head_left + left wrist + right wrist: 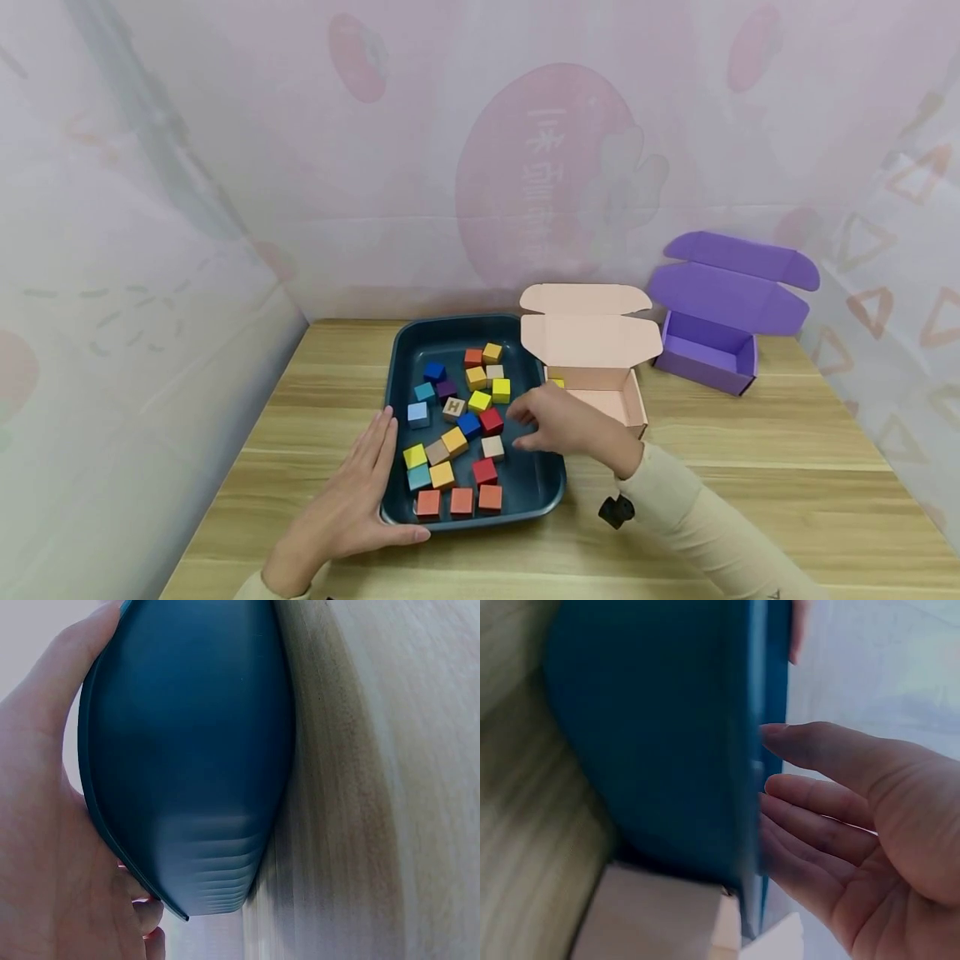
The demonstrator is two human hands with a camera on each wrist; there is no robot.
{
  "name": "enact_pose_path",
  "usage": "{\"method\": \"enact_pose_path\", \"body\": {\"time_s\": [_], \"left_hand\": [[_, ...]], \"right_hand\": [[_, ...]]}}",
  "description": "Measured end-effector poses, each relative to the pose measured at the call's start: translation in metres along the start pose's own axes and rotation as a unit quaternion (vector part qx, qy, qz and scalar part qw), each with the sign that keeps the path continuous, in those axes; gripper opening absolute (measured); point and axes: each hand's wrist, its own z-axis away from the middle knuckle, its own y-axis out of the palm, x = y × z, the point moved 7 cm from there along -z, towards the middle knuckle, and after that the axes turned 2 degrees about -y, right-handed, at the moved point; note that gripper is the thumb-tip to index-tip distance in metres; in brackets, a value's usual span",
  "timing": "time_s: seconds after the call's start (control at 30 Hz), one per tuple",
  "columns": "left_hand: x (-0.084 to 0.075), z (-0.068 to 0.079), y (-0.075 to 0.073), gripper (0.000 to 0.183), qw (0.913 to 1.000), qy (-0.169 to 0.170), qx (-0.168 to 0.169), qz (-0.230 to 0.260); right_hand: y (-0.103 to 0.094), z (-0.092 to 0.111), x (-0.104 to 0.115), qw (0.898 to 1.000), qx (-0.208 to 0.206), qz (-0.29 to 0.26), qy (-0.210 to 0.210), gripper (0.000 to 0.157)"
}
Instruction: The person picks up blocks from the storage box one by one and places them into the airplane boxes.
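A dark blue tray (522, 492) holds several small cubes in red, orange, yellow, blue, purple and plain wood, one wooden cube (453, 409) bearing the letter H. My left hand (347, 493) rests against the tray's near left corner, its fingers straight along the left rim and the thumb by the front rim. Over the right rim, my right hand (566, 423) reaches in with thumb and fingers apart, holding nothing. The dark red cube (491, 422) lies just left of its fingertips. In the right wrist view, the tray's rim hides those fingertips.
Right of the tray stands a peach box (633, 404), lid up, with a yellow cube (557, 382) partly showing inside. A purple box (705, 371) with a raised lid stands farther right. The wooden table (810, 483) meets a printed cloth backdrop (420, 208).
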Motion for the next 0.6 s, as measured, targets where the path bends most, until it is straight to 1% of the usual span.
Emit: {"method": "enact_pose_path", "body": {"time_s": [0.13,0.3,0.43,0.6], "left_hand": [[0.0,0.0,0.0,0.146,1.0,0.0,0.002,0.001],[-0.001,0.0,-0.001,0.146,1.0,0.003,-0.002,0.0],[0.0,0.0,-0.001,0.147,1.0,-0.001,0.002,0.0],[0.0,0.0,-0.001,0.147,1.0,-0.004,0.003,0.004]], "right_hand": [[0.014,-0.008,0.001,1.0,0.012,0.011,-0.002,0.035],[0.028,-0.016,0.002,0.999,0.025,0.037,0.001,0.033],[0.035,-0.02,0.002,0.998,0.025,0.059,-0.001,0.03],[0.038,-0.023,0.0,0.997,0.017,0.076,0.005,0.028]]}}
